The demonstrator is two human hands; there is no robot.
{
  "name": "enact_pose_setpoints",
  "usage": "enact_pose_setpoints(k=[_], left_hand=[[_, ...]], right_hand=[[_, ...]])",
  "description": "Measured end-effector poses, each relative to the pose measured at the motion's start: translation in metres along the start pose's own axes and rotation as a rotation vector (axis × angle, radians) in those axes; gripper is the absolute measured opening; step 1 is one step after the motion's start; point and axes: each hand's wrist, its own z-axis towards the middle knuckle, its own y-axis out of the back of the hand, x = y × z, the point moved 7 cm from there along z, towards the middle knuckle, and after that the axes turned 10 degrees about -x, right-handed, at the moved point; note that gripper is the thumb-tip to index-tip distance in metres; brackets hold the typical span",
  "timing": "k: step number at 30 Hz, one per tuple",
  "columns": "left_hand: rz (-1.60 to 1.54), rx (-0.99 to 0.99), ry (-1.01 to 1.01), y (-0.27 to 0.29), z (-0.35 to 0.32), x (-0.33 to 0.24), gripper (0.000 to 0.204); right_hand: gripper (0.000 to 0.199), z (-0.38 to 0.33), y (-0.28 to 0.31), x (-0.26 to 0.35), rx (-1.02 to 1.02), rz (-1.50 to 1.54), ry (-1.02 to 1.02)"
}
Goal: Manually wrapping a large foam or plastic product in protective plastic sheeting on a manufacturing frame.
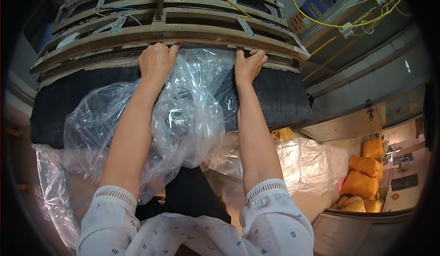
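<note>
My left hand (156,64) and my right hand (250,67) are both raised to the lower rail of a slatted wooden frame (192,32). Between them, a crumpled clear plastic sheet (192,91) is stretched at its top and hangs loosely below. Each hand is closed at an upper corner of this stretch, fingers curled in under the rail and partly hidden. Behind the plastic lies a wide black fabric-like surface (279,95), showing on both sides of my forearms. More of the sheet drapes left of my left forearm.
Shiny plastic wrapping (311,164) spreads at the lower right. Stuffed orange sacks (362,182) are piled farther right. A yellow cable (339,25) loops at the upper right, near a blue box (317,6). Metal brackets join the frame's slats.
</note>
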Motion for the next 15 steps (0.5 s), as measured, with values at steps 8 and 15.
enact_pose_setpoints(k=[8, 15], left_hand=[[-0.133, 0.236, 0.058, 0.002, 0.002, 0.010, 0.041], [-0.138, 0.227, 0.032, 0.010, 0.001, 0.006, 0.044]], right_hand=[[0.032, 0.009, -0.002, -0.013, 0.015, 0.176, -0.116], [0.032, 0.010, 0.002, -0.007, -0.033, 0.201, -0.143]])
